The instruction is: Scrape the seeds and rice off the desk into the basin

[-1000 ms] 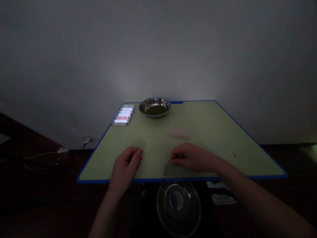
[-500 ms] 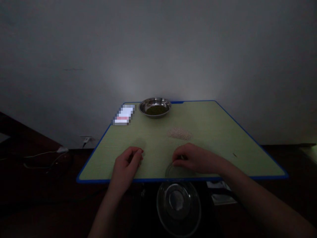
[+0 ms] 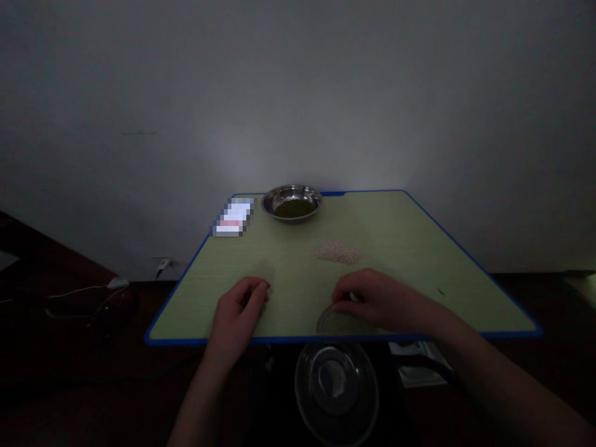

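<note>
Moved since the earlier frame: right hand (image 3: 367, 297) and clear round dish (image 3: 334, 324), both slightly rightward along the near edge; left hand (image 3: 238, 310), unmoved.

Right hand: fingers curled, thumb and forefinger pinching the rim of the dish, which lies at the tabletop's near edge, partly hidden by the hand.

Left hand: thumb pressed to bent forefinger, above the near left part; whether anything sits between them cannot be told.

Pale grains (image 3: 338, 252): one loose heap, mid-tabletop, beyond the right hand.

Metal bowl (image 3: 292, 219): upright at the far edge, holding green grains (image 3: 294, 208).

Bright panel (image 3: 233, 216): pixelated, at the far left, beside the metal bowl.

Dark sliver (image 3: 441, 292): right side, apart from the rest.

Tabletop (image 3: 400, 230): pale green, blue border.

Round bowl (image 3: 338, 397): below the near edge, shiny, dimly lit.
</note>
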Tool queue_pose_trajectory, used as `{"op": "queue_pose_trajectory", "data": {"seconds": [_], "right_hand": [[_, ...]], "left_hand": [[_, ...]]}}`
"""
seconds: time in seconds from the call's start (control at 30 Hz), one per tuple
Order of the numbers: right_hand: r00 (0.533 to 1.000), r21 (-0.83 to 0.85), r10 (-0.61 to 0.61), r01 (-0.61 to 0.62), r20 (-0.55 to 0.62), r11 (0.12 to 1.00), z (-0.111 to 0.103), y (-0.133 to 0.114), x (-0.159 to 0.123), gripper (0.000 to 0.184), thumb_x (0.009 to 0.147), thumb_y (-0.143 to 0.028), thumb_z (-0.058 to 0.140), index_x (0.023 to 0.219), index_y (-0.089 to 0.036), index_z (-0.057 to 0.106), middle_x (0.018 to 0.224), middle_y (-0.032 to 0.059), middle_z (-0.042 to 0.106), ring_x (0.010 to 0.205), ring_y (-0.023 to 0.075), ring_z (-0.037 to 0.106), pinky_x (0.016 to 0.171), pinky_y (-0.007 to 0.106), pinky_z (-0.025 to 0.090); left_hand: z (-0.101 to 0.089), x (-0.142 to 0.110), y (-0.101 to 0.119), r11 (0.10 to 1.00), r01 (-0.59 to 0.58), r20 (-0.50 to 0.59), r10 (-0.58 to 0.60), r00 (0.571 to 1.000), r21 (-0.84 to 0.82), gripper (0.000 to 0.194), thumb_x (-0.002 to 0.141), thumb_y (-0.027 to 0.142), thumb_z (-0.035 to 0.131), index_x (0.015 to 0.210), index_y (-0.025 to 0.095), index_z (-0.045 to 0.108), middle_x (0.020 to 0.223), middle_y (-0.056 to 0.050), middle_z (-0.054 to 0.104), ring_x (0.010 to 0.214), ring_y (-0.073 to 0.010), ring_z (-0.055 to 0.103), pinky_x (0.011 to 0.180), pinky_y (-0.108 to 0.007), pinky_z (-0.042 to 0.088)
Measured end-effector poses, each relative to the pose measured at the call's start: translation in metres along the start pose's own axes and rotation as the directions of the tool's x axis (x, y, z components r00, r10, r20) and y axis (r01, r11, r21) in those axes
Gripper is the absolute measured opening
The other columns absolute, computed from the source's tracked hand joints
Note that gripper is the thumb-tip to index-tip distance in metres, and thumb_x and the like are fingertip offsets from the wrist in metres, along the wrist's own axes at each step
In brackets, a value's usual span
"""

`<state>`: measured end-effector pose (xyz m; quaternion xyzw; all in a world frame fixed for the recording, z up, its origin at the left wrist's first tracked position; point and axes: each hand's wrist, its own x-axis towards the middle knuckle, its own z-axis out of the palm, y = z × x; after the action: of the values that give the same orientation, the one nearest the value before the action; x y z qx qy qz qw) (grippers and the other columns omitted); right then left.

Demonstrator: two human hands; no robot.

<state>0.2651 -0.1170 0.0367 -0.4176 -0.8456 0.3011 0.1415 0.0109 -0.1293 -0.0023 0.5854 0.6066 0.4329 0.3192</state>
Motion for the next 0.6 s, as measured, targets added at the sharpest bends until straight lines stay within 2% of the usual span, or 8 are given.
{"op": "queue_pose_trajectory", "data": {"seconds": [0.13,0.2,0.3,0.47,0.6], "right_hand": [[0.981,0.059,0.075,-0.065,-0.180,0.996,-0.024,0.017,-0.001,0.021,0.086,-0.033,0.054,0.077,-0.018,0.066,0.067,0.0004,0.062,0.061,0.0124,0.052,0.056,0.025,0.037],[0.952,0.087,0.112,-0.090,-0.286,0.992,-0.038,0.034,0.000,0.024,0.085,-0.038,0.053,0.077,-0.018,0.064,0.067,0.0010,0.061,0.061,0.0136,0.052,0.055,0.025,0.037],[0.906,0.077,0.198,-0.183,-0.375,0.980,-0.056,0.068,0.000,0.024,0.082,-0.038,0.051,0.075,-0.018,0.063,0.065,0.0016,0.061,0.060,0.0149,0.053,0.056,0.027,0.038],[0.836,0.049,0.337,-0.351,-0.434,0.935,-0.071,0.121,0.000,0.022,0.077,-0.037,0.050,0.066,-0.019,0.059,0.059,0.0021,0.060,0.057,0.0158,0.053,0.056,0.028,0.039],[0.831,-0.030,0.356,-0.406,-0.428,0.913,-0.064,0.136,0.006,0.022,0.079,-0.034,0.049,0.067,-0.018,0.060,0.063,0.0039,0.061,0.059,0.0167,0.054,0.056,0.028,0.039]], "left_hand": [[0.000,0.001,-0.001,1.000,0.001,0.005,-0.001,1.000,0.009,0.024,0.081,0.040,0.054,0.076,0.018,0.062,0.061,0.002,0.058,0.054,-0.0116,0.051,0.050,-0.023,0.040],[0.000,0.001,-0.002,1.000,-0.006,0.007,0.006,1.000,0.017,0.025,0.081,0.041,0.053,0.075,0.018,0.062,0.060,0.002,0.057,0.054,-0.0116,0.051,0.050,-0.023,0.039],[-0.001,0.001,-0.003,0.999,-0.023,0.010,0.023,1.000,0.028,0.026,0.081,0.042,0.053,0.075,0.018,0.062,0.061,0.002,0.057,0.056,-0.0120,0.052,0.052,-0.024,0.040],[-0.002,0.002,-0.004,1.000,-0.006,0.005,0.006,1.000,0.026,0.028,0.080,0.044,0.054,0.077,0.018,0.062,0.062,0.002,0.059,0.057,-0.0131,0.053,0.053,-0.025,0.041],[-0.003,0.003,-0.003,1.000,0.000,0.010,0.000,1.000,0.024,0.028,0.077,0.044,0.053,0.075,0.018,0.063,0.061,0.001,0.059,0.055,-0.0135,0.054,0.051,-0.025,0.041]]}}
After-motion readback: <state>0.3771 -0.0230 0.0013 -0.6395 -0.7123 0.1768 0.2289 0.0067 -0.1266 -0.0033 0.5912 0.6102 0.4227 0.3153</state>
